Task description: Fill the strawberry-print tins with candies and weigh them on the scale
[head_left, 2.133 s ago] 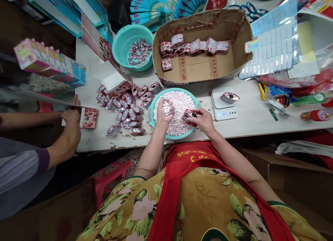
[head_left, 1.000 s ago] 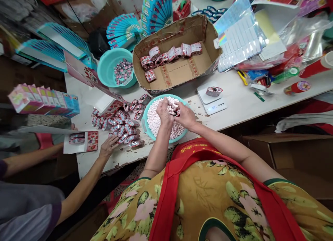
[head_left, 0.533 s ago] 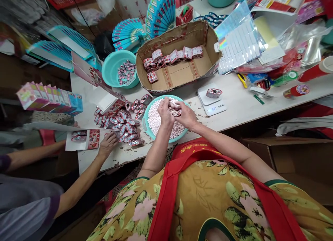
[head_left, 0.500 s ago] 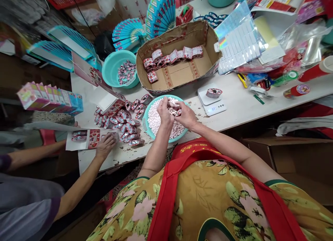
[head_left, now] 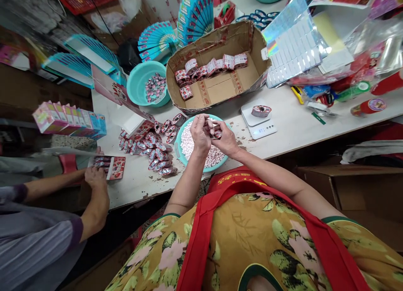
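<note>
My left hand (head_left: 200, 134) is cupped and closed around a handful of small white candies above the teal basin (head_left: 178, 136) of white candies. Pressed against it, my right hand (head_left: 224, 139) grips a small red-and-silver tin (head_left: 216, 134) at its opening. Both hands hover over the basin at the table's near edge. A heap of similar small tins (head_left: 147, 146) lies on the table to the left of the basin.
A white scale (head_left: 258, 121) with one tin on it stands right of the basin. Behind are a cardboard box (head_left: 220, 87) with a row of tins and a second teal basin (head_left: 138, 83). A co-worker's hand (head_left: 94, 177) rests on a printed card at left.
My hands came together over the basin, the left now holding candies against the tin. The co-worker's hand drew back from the tin heap to the card at left.
</note>
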